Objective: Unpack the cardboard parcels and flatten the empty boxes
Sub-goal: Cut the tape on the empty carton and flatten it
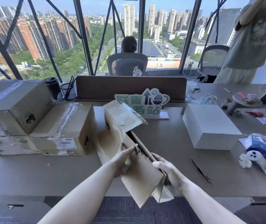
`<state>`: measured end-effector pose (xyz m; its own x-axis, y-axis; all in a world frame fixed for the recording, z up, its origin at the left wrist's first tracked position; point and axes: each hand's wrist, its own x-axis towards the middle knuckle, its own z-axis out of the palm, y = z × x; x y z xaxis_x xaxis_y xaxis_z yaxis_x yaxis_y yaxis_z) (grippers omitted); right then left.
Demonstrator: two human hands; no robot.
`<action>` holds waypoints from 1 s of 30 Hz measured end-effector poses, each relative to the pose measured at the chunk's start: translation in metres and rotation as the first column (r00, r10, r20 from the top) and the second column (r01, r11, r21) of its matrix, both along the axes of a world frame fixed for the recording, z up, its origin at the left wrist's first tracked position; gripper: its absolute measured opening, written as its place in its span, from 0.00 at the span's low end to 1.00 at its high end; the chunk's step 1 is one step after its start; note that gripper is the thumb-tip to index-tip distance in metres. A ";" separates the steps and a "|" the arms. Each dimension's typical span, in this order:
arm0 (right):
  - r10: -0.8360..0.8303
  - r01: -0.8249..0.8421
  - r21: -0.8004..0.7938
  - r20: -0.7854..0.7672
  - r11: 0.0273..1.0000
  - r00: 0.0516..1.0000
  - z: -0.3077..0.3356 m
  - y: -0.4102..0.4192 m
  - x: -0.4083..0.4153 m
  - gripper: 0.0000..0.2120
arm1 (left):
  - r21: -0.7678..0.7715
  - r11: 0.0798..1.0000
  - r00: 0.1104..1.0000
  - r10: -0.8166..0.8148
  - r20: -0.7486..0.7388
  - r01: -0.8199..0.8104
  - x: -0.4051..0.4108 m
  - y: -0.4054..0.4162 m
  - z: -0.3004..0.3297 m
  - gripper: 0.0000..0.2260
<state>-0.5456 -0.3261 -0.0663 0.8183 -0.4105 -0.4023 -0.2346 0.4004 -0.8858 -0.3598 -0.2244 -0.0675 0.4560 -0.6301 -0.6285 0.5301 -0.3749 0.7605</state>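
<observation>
Cardboard box, opened and partly collapsed, one item: I log it over the near edge of the desk, slanting from a torn, raised flap near the green sign down toward me, its lowest corner hanging past the desk edge.

Sealed taped parcels, three counted at left: two side by side on the desk and one stacked on top. They sit just beside the opened box, close to its left wall.

White box, one, closed, on the desk to the right, well apart from the grip.

Brown divider panel, one, upright across the far side of the desk, behind the sign.

Blue and white plastic packaging, one heap at the right edge, with one small white plush toy lying just in front of it.

Mesh pen cup, one, and dark tumbler, one, behind the parcels.

Black pen-like tool, one, lying flat on the desk right of my hands; I cannot tell exactly what it is.

Left hand: fingers laid flat and pressed against the left panel of the box near the torn upper edge.

Right hand: curled around the right edge of the box, pinching the folded cardboard. The box lies squeezed between both hands.
</observation>
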 end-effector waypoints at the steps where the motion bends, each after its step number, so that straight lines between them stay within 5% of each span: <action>1: 0.001 -0.001 0.001 0.006 1.000 1.000 -0.003 -0.001 0.000 0.30 | 0.012 1.000 0.999 0.007 -0.053 -0.007 -0.002 0.002 -0.006 0.29; 3: 0.005 -0.005 -0.015 0.006 1.000 1.000 -0.008 -0.002 0.001 0.29 | 0.032 0.999 0.990 0.001 -0.140 0.003 -0.005 0.007 -0.013 0.38; 11: -0.150 0.141 -0.162 -0.048 0.977 0.987 0.007 -0.014 0.005 0.25 | -0.016 0.935 0.935 0.354 -0.036 -0.354 0.013 0.004 -0.002 0.24; 18: -0.460 0.461 0.124 -0.045 0.878 0.887 0.025 -0.042 -0.002 0.28 | -0.120 0.945 0.948 0.312 0.057 -0.304 0.030 0.014 0.021 0.15; 22: -0.369 0.362 0.133 0.030 0.923 0.929 0.062 -0.054 -0.001 0.10 | -0.156 0.958 0.970 0.242 0.001 -0.239 0.027 0.010 0.043 0.11; 30: -0.156 0.191 -0.291 0.137 0.938 0.978 0.150 -0.033 0.011 0.16 | -0.264 0.962 0.994 0.049 -0.100 -0.074 0.019 -0.016 0.096 0.22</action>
<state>-0.5343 -0.3592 0.0834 0.7556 -0.6378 -0.1493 -0.0794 0.1372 -0.9874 -0.3409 -0.2408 0.0288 0.4471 -0.7533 -0.4824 0.6180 -0.1297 0.7754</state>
